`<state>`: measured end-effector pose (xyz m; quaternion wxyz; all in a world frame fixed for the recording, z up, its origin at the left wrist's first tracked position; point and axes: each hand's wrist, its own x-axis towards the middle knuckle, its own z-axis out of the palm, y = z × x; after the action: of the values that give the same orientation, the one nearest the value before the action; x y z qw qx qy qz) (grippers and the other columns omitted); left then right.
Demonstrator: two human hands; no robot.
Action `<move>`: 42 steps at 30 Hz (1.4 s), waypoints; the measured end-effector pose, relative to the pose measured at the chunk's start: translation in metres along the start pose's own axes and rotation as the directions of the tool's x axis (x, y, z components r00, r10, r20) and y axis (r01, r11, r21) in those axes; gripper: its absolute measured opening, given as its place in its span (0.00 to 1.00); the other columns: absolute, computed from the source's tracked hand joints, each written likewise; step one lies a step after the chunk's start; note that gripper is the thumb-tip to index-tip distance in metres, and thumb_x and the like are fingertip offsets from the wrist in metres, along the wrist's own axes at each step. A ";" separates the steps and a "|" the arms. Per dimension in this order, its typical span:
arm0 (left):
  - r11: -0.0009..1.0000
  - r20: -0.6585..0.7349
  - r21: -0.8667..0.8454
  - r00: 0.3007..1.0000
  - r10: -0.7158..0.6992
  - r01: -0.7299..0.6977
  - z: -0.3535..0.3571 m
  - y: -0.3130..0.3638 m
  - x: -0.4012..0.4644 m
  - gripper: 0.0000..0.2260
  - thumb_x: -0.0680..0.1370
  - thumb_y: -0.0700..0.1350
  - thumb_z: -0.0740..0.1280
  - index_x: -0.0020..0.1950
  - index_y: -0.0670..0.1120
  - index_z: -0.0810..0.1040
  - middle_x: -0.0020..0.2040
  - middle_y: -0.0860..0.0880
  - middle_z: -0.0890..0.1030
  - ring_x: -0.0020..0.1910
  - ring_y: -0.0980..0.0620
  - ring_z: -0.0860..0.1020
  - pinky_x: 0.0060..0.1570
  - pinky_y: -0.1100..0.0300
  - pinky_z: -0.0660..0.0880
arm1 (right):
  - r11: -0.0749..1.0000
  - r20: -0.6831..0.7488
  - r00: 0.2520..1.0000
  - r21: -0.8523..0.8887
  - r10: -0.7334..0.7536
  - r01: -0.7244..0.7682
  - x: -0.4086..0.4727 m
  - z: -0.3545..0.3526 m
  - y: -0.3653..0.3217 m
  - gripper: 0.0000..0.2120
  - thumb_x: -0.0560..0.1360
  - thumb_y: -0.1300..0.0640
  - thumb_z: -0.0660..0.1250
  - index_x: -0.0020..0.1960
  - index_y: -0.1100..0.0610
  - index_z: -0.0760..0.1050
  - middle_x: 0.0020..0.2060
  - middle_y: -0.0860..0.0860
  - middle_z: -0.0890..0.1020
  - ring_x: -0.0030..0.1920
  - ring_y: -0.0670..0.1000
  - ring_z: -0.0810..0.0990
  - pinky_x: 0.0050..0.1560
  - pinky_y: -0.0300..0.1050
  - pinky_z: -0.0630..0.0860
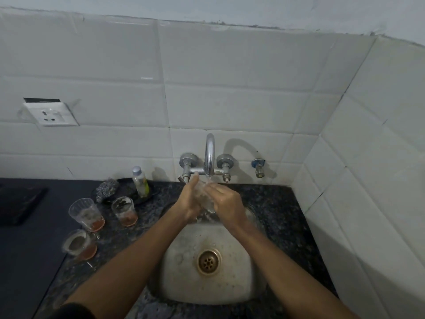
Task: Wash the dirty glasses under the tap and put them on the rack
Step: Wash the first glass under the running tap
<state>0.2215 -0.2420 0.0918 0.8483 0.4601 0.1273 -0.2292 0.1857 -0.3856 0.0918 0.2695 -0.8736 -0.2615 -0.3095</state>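
A clear glass (205, 199) is under the running chrome tap (209, 155), over the back of the steel sink (184, 272). My left hand (187, 201) grips it from the left and my right hand (226, 201) grips it from the right, fingers curled on its rim. Much of the glass is hidden between my hands. Three dirty glasses with brownish dregs stand on the dark counter at the left: one at the back (124, 211), one in the middle (86, 214), one nearest me (79, 245). No rack is in view.
A small bottle (140, 181) and a steel scrubber (106, 189) sit on a dark dish behind the glasses. A black slab (18, 203) lies at far left. White tiled walls close the back and right. A brass drain (208, 261) sits mid-sink.
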 end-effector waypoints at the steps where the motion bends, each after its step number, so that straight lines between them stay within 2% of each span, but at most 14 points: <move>1: 0.999 -0.028 0.038 0.999 -0.028 0.029 0.003 0.003 0.001 0.22 0.85 0.57 0.59 0.54 0.40 0.82 0.45 0.42 0.85 0.44 0.46 0.83 0.46 0.51 0.80 | 0.999 0.010 0.999 -0.032 -0.043 0.044 0.000 0.000 0.002 0.16 0.70 0.68 0.78 0.57 0.63 0.85 0.52 0.57 0.87 0.53 0.53 0.87 0.59 0.44 0.82; 4: 0.998 -0.116 0.057 0.993 0.011 -0.004 0.003 0.011 0.004 0.15 0.83 0.52 0.63 0.54 0.41 0.81 0.45 0.43 0.83 0.42 0.46 0.82 0.48 0.51 0.79 | 0.982 -0.058 0.981 0.062 0.183 -0.180 0.001 0.007 0.000 0.10 0.73 0.67 0.76 0.55 0.61 0.86 0.47 0.54 0.88 0.46 0.49 0.86 0.49 0.41 0.83; 7: 0.995 -0.011 -0.055 0.996 0.086 -0.087 -0.002 0.007 0.002 0.21 0.84 0.54 0.59 0.46 0.42 0.85 0.47 0.41 0.84 0.47 0.43 0.81 0.60 0.45 0.73 | 0.877 -0.064 0.883 0.174 0.465 -0.449 0.011 0.008 -0.005 0.11 0.75 0.69 0.72 0.55 0.60 0.87 0.43 0.52 0.88 0.39 0.40 0.80 0.42 0.29 0.77; 9: 0.999 0.052 -0.036 0.998 0.040 -0.038 -0.001 0.007 -0.003 0.24 0.85 0.56 0.57 0.51 0.40 0.84 0.50 0.40 0.85 0.50 0.43 0.83 0.58 0.46 0.75 | 0.952 -0.051 0.953 0.091 0.298 -0.293 0.011 0.005 -0.006 0.10 0.72 0.70 0.74 0.53 0.62 0.86 0.43 0.53 0.87 0.38 0.43 0.80 0.46 0.27 0.76; 12: 0.995 0.048 0.093 0.998 -0.042 0.038 0.003 0.015 -0.006 0.20 0.84 0.56 0.62 0.46 0.41 0.83 0.42 0.44 0.85 0.40 0.48 0.85 0.43 0.53 0.81 | 0.998 0.038 0.997 -0.013 -0.065 0.066 0.005 0.003 -0.003 0.16 0.72 0.68 0.77 0.59 0.63 0.84 0.54 0.56 0.87 0.54 0.50 0.85 0.62 0.37 0.78; 15: 0.997 0.060 0.082 0.998 0.004 -0.009 -0.001 0.015 -0.003 0.16 0.84 0.53 0.62 0.48 0.43 0.82 0.45 0.44 0.84 0.43 0.48 0.83 0.50 0.50 0.78 | 0.969 -0.063 0.972 0.115 0.228 -0.220 0.005 0.005 -0.014 0.13 0.74 0.69 0.75 0.58 0.61 0.85 0.50 0.53 0.88 0.48 0.45 0.85 0.56 0.33 0.79; 17: 0.999 0.112 0.014 0.993 0.040 -0.041 -0.002 0.009 -0.005 0.19 0.85 0.53 0.57 0.48 0.44 0.82 0.49 0.44 0.83 0.46 0.47 0.82 0.55 0.48 0.75 | 0.920 -0.098 0.925 0.185 0.368 -0.346 0.012 0.003 -0.020 0.10 0.74 0.70 0.74 0.53 0.60 0.86 0.43 0.51 0.88 0.39 0.42 0.82 0.45 0.40 0.83; 20: 0.999 0.125 0.033 0.992 0.002 -0.007 0.001 0.010 -0.007 0.21 0.85 0.57 0.58 0.47 0.44 0.83 0.45 0.46 0.84 0.43 0.50 0.83 0.47 0.52 0.77 | 1.000 -0.026 0.999 0.012 -0.026 0.026 0.008 0.001 -0.015 0.14 0.73 0.70 0.75 0.58 0.63 0.84 0.52 0.57 0.87 0.50 0.51 0.87 0.57 0.43 0.83; 22: 0.996 0.078 0.094 0.997 -0.021 0.014 0.002 0.016 -0.005 0.18 0.82 0.57 0.65 0.46 0.44 0.81 0.41 0.48 0.83 0.40 0.52 0.83 0.41 0.56 0.79 | 0.972 0.049 0.973 -0.067 -0.224 0.227 0.003 0.001 -0.004 0.18 0.73 0.69 0.76 0.63 0.65 0.82 0.60 0.60 0.85 0.61 0.56 0.84 0.65 0.49 0.80; 27: 0.998 0.091 -0.055 0.996 0.003 0.002 0.001 0.013 -0.007 0.13 0.81 0.50 0.64 0.50 0.42 0.82 0.46 0.44 0.82 0.44 0.48 0.82 0.50 0.51 0.77 | 0.964 -0.002 0.967 0.083 0.253 -0.252 0.007 0.009 -0.016 0.19 0.72 0.69 0.76 0.63 0.61 0.83 0.55 0.56 0.87 0.54 0.53 0.87 0.58 0.39 0.81; 32: 0.980 0.067 0.175 0.992 -0.105 0.091 0.003 0.018 -0.009 0.20 0.83 0.59 0.62 0.52 0.43 0.83 0.47 0.44 0.85 0.46 0.46 0.84 0.49 0.50 0.78 | 0.999 0.042 0.998 -0.002 0.052 -0.052 0.004 0.002 -0.010 0.19 0.70 0.69 0.78 0.61 0.63 0.84 0.55 0.57 0.87 0.55 0.52 0.86 0.61 0.39 0.80; 36: 1.000 0.033 0.004 0.999 0.027 -0.027 0.001 0.017 -0.007 0.16 0.85 0.52 0.60 0.51 0.41 0.81 0.48 0.41 0.83 0.46 0.45 0.83 0.49 0.51 0.79 | 0.882 -0.035 0.887 0.136 0.460 -0.451 0.016 0.004 -0.018 0.13 0.75 0.65 0.75 0.58 0.58 0.86 0.48 0.51 0.89 0.45 0.47 0.87 0.50 0.35 0.81; 40: 0.993 0.092 0.010 0.989 -0.115 0.115 0.002 0.017 -0.008 0.27 0.85 0.60 0.54 0.54 0.39 0.82 0.46 0.40 0.85 0.44 0.44 0.84 0.46 0.50 0.79 | 0.978 -0.028 0.978 0.002 0.207 -0.207 0.017 0.000 -0.019 0.13 0.71 0.70 0.76 0.54 0.61 0.87 0.44 0.54 0.88 0.41 0.49 0.86 0.47 0.33 0.78; 42: 0.988 0.087 0.111 0.990 -0.115 0.105 0.003 0.019 -0.008 0.24 0.84 0.59 0.59 0.54 0.40 0.82 0.48 0.41 0.85 0.45 0.45 0.85 0.48 0.49 0.79 | 0.986 -0.005 0.986 -0.025 0.165 -0.165 0.015 0.000 -0.018 0.11 0.71 0.69 0.76 0.52 0.61 0.87 0.42 0.52 0.88 0.38 0.48 0.85 0.44 0.38 0.82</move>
<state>0.2236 -0.2337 0.1106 0.8137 0.4856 0.1003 -0.3033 0.1843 -0.3687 0.1074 0.2835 -0.8951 -0.1838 -0.2908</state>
